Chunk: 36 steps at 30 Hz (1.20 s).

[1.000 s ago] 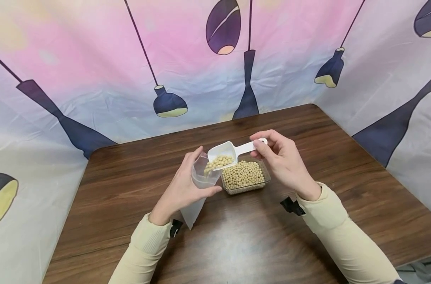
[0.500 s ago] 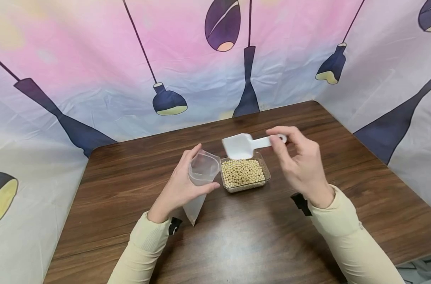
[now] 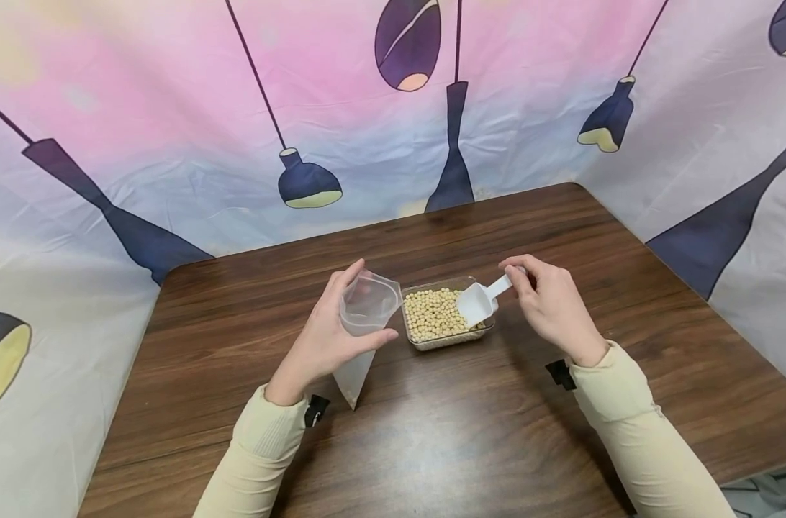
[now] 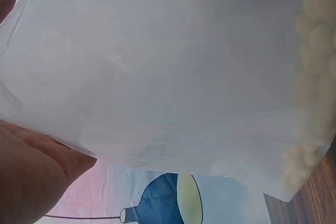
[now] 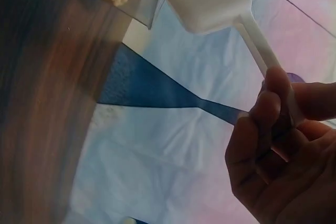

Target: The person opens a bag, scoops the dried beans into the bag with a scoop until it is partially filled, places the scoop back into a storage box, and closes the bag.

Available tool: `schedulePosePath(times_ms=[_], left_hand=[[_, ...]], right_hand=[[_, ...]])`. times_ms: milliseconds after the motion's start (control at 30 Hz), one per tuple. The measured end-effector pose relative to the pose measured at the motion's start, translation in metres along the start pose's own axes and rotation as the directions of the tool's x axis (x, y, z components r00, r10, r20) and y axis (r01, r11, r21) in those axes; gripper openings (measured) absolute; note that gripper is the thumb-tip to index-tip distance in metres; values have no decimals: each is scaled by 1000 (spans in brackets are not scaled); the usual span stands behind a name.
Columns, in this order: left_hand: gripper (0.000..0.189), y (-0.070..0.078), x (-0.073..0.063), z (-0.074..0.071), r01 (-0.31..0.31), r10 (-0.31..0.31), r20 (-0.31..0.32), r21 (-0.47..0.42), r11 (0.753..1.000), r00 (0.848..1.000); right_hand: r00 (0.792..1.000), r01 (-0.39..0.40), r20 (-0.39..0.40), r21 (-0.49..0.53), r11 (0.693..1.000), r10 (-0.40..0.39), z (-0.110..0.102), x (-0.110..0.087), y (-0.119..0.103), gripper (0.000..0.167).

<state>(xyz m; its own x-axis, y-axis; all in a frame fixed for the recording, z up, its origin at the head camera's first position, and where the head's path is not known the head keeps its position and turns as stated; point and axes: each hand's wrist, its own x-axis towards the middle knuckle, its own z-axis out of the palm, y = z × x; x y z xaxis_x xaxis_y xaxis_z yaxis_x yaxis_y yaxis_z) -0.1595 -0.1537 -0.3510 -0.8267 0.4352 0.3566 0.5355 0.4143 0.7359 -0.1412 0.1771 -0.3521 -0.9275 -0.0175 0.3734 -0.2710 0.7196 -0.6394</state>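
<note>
My left hand (image 3: 322,338) holds a translucent plastic bag (image 3: 354,378) upright, thumb and fingers spread round its gaping mouth. Pale round beans (image 4: 317,51) show through the bag's bottom in the left wrist view. With thumb and fingertips, my right hand (image 3: 558,309) pinches the handle of a white scoop (image 3: 475,305). The scoop's bowl is over the right side of a clear rectangular container (image 3: 427,347) of soybeans (image 3: 432,313); whether it touches them I cannot tell. In the right wrist view, curled fingers grip the scoop handle (image 5: 257,45).
A brown wooden table (image 3: 432,446) lies under everything, its back edge against a hanging cloth (image 3: 354,129) printed with lamps. The bag stands just left of the container. Black straps sit at both cuffs.
A second ago the scoop was tipping beans into the bag. It has since moved right, away from the bag's mouth, and come down over the container. The left hand has barely moved.
</note>
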Motion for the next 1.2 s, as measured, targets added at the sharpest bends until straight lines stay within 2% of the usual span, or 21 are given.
schedulePosePath(times_ms=[133,300,433,567,733,1000,1100,1200], left_hand=[[101,1,1,0,-2,2,1,4,1000,1000],[101,1,1,2,-2,2,6,5,1000,1000],[101,1,1,3,0,0,11,6,1000,1000],[100,0,0,4,5,-5,11,4,1000,1000],[100,-1,-1,6,5,-5,14,9,1000,1000],[101,0,-1,8,19,-19,9,14,1000,1000],[102,0,0,9,29,-29,17,12,1000,999],[105,0,0,11,33,-33,28,5,999,999]], right_hand=[[989,-125,91,97,987,116,3,2,11,31],[952,-286,173,208,935,252,12,4,26,31],[930,-357,211,322,877,301,24,2,36,31],[907,-415,270,435,799,324,35,0,42,31],[888,-459,300,517,723,350,41,-2,47,31],[869,-493,313,611,620,383,33,-1,57,33],[870,-490,330,672,556,367,29,-2,59,33],[886,-452,323,761,465,334,25,-3,59,32]])
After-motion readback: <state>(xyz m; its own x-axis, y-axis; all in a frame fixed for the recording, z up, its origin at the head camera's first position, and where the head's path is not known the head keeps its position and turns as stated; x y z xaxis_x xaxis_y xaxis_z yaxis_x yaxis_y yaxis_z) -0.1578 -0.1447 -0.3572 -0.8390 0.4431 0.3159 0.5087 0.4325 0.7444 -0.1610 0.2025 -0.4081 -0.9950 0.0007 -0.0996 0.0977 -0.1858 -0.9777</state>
